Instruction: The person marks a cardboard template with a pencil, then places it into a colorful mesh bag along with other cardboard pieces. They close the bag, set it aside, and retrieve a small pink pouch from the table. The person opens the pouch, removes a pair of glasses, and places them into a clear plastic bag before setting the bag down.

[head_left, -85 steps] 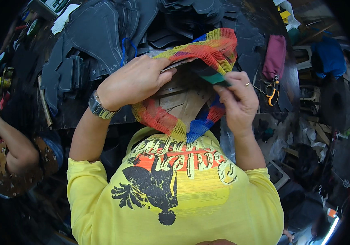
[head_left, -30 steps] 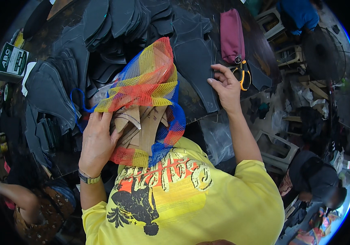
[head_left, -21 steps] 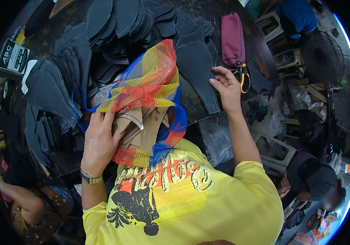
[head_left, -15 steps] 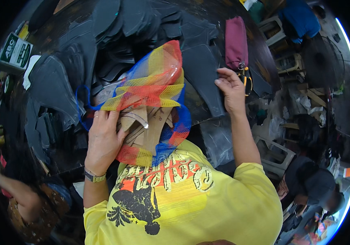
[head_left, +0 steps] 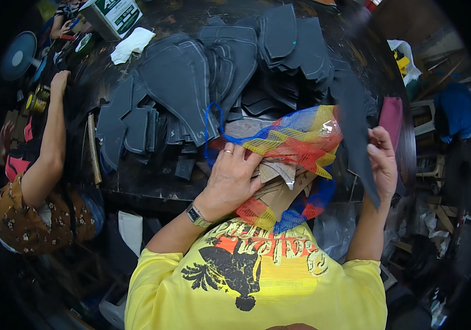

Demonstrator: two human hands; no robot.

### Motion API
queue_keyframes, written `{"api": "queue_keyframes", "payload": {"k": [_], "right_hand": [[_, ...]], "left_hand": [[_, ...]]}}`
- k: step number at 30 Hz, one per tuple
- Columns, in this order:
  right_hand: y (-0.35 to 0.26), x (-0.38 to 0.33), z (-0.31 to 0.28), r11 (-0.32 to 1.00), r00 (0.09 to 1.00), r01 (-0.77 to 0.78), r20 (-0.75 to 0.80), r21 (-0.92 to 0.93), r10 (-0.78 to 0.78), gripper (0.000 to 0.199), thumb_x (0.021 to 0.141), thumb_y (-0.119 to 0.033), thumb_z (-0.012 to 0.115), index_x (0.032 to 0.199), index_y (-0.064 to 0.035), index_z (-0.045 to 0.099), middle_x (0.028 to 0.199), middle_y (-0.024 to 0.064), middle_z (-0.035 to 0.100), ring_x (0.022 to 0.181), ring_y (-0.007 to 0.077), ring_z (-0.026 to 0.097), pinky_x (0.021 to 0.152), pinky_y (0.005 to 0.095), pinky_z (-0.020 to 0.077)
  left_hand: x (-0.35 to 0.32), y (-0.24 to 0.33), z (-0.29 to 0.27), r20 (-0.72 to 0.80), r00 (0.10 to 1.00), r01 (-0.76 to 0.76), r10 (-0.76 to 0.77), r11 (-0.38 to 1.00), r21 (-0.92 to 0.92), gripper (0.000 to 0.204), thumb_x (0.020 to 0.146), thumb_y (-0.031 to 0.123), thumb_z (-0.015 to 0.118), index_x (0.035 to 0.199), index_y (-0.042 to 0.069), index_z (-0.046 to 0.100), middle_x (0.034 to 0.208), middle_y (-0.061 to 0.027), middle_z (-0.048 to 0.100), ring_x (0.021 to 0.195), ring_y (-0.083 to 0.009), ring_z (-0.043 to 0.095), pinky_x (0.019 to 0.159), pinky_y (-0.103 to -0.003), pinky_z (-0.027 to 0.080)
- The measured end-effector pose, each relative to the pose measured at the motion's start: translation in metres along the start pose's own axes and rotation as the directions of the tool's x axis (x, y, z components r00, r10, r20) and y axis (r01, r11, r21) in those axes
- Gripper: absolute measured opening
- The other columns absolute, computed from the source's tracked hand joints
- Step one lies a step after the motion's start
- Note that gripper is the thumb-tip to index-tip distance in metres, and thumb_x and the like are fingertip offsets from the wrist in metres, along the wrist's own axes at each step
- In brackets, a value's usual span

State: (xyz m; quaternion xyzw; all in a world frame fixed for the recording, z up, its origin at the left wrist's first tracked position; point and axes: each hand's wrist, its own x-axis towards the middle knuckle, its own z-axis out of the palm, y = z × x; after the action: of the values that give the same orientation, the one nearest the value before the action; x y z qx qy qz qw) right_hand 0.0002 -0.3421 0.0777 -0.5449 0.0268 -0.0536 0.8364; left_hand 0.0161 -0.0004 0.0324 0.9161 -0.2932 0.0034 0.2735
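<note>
A mesh bag in red, yellow and blue lies at the table's near edge. Brown cardboard templates show at its mouth. My left hand is closed on the bag's edge beside them, its thumb near the cardboard. On the right, my right hand pinches the edge of a dark grey cut piece. That piece is raised on edge and slightly blurred, just right of the bag; part of the fingers' grip is hidden.
Stacks of dark grey cut pieces cover much of the dark table. A maroon pouch lies beyond my right hand. A white cloth and a tin are at the far left. Another person's arm reaches in at left.
My right hand has lifted a dark grey piece off the table. My left hand remains at the mesh bag. The view has swung, so the scene sits further right.
</note>
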Motion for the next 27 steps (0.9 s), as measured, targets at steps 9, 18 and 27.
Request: {"api": "queue_keyframes", "payload": {"k": [9, 18, 27], "right_hand": [[0.045, 0.064, 0.155, 0.950, 0.918, -0.311, 0.252, -0.018, 0.305, 0.033, 0.091, 0.002, 0.068, 0.123, 0.0026, 0.067, 0.115, 0.0095, 0.066, 0.100, 0.0157, 0.067, 0.093, 0.0295, 0.0558], [0.087, 0.126, 0.225, 0.981, 0.947, -0.195, 0.257, -0.011, 0.192, 0.029, 0.093, 0.003, 0.067, 0.121, -0.0007, 0.069, 0.114, 0.0065, 0.070, 0.100, 0.0133, 0.068, 0.089, 0.0258, 0.0548], [0.055, 0.085, 0.195, 0.819, 0.881, 0.288, 0.473, -0.496, -0.023, 0.035, 0.094, -0.007, 0.068, 0.127, 0.0037, 0.066, 0.121, 0.0092, 0.069, 0.109, 0.0174, 0.066, 0.096, 0.0300, 0.0529]], "left_hand": [[-0.002, -0.001, 0.005, -0.007, 1.000, 0.026, -0.026, 0.997, -0.076, 0.061, 0.079, 0.023, 0.077, 0.135, 0.008, 0.057, 0.126, -0.0235, 0.052, 0.119, -0.0482, 0.050, 0.100, -0.053, 0.045], [0.000, -0.004, 0.008, -0.054, 0.998, 0.010, -0.013, 0.998, -0.054, 0.052, 0.081, 0.023, 0.074, 0.128, 0.004, 0.060, 0.116, -0.0227, 0.054, 0.111, -0.0424, 0.052, 0.096, -0.050, 0.046], [-0.004, -0.003, 0.000, -0.110, 0.992, -0.069, 0.062, 0.996, -0.062, 0.047, 0.082, 0.020, 0.074, 0.124, 0.002, 0.060, 0.114, -0.0207, 0.055, 0.111, -0.0377, 0.053, 0.094, -0.047, 0.048]]}}
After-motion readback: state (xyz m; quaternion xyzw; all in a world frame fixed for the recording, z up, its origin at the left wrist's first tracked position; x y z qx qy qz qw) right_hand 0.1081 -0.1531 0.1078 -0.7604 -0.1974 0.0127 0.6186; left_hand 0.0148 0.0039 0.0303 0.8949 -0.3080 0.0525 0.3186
